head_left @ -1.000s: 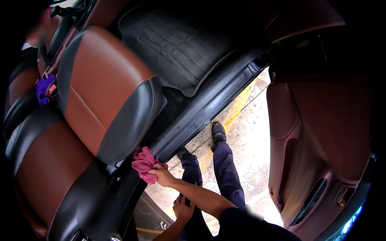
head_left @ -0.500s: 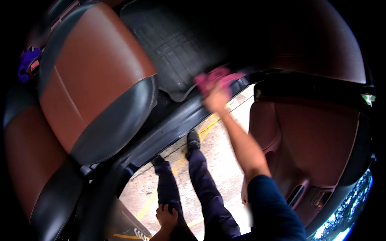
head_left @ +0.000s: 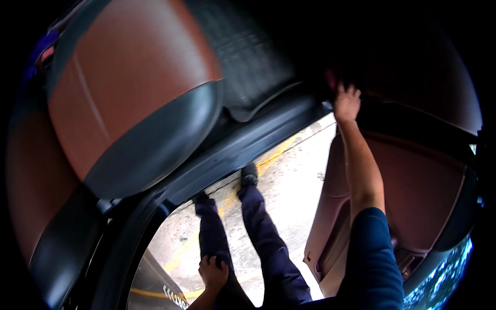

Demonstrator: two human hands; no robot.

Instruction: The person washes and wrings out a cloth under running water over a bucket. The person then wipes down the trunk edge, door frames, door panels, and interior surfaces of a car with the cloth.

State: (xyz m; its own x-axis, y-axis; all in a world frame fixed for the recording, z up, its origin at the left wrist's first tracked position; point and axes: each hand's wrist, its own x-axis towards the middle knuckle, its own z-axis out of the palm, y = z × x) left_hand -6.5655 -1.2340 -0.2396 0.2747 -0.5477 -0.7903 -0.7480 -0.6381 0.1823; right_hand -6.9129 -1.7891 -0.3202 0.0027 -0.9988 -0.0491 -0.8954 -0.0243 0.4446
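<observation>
Right hand (head_left: 346,102) up at one o'clock, arm stretched straight from the lower edge, fingers curled onto a pink cloth (head_left: 330,78) that shows only as a small dark-pink scrap just above and left of the knuckles, mostly hidden in shadow. Cloth pressed where the door sill (head_left: 243,150) meets the dark front corner of the door opening, beside the open door's brown inner panel (head_left: 413,181) at three o'clock. Left hand (head_left: 213,271) down at six o'clock, fingers loosely spread and narrow, resting on the thigh of the dark blue trousers (head_left: 261,237), holding nothing. Black shoe (head_left: 249,174) planted on the pale pavement (head_left: 294,191) with its yellow line, just below the sill. Brown and black car seat (head_left: 129,98) filling ten o'clock, ribbed black floor mat (head_left: 248,62) at twelve.
</observation>
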